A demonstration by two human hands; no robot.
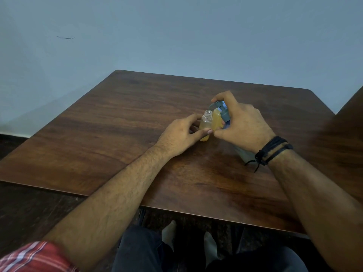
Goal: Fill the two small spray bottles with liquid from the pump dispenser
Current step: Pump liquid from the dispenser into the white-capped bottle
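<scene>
Step in hand, as judged: pumping liquid into the open spray bottle (205,125). To do well: keep the bottle mouth directly under the spout, press in short strokes, hold the bottle upright against the table (117,118).

Left hand (181,135) grips the spray bottle, thumb across its front, fingers curled behind. The bottle is uncapped and partly filled with yellow liquid.

Pump dispenser (219,116) stands just right of the bottle, touching or nearly so. Right hand (241,125) wraps it, forefinger over the pump head. Second spray bottle possibly behind the right wrist; unclear.
</scene>
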